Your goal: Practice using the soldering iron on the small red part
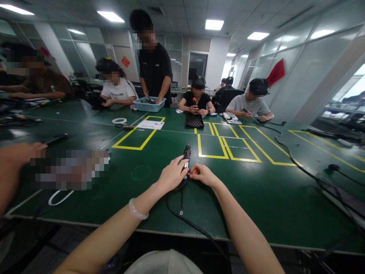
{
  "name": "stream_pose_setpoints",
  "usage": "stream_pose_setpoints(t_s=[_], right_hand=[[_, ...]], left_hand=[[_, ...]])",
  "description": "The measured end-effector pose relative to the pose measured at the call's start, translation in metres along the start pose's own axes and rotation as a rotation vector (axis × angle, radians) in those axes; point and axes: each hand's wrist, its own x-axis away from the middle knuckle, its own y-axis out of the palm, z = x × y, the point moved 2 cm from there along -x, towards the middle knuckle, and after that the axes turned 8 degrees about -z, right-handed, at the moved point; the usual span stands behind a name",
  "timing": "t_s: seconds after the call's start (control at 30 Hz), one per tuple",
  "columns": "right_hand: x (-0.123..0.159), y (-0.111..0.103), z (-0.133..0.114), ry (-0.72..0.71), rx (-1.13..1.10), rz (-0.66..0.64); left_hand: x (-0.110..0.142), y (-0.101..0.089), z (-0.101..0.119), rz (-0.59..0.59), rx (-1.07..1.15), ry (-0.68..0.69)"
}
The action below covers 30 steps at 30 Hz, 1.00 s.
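One screwdriver point(187, 152), best kept steady, is being gripped by the left hand point(173, 173), a red piece point(191, 173) by the right hand point(203, 174).

Office-style workroom, electric screwdriver point(187, 152) mid-frame, green desk point(270, 198) with yellow tape point(213, 156), glass wall point(310, 66) upper right, ceiling lights point(214, 24) at top

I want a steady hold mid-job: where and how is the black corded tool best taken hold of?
Likely mid-barrel, from above and the left: the black corded tool is long and slim, its thin tip pointing forward. The left grip lies over it there; the right grip is at its near right side.
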Motion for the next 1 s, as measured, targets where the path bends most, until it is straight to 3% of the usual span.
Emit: stream_pose_setpoints(t_s=[0.13, 0.3, 0.63, 1.0], right_hand=[[0.0, -0.003, 0.0, -0.027, 0.109, 0.052], [-0.003, -0.001, -0.001, -0.112, 0.115, 0.045], [-0.005, 0.003, 0.002, -0.049, -0.065, 0.024], [-0.007, -0.003, 0.006, -0.014, -0.042, 0.142]], left_hand=[[-0.027, 0.024, 0.0, -0.074, 0.089, 0.141], [-0.033, 0.043, -0.001, -0.1, 0.153, 0.125], [-0.027, 0.041, -0.004, -0.114, 0.197, 0.108], [-0.026, 0.037, -0.001, -0.118, 0.152, 0.128]])
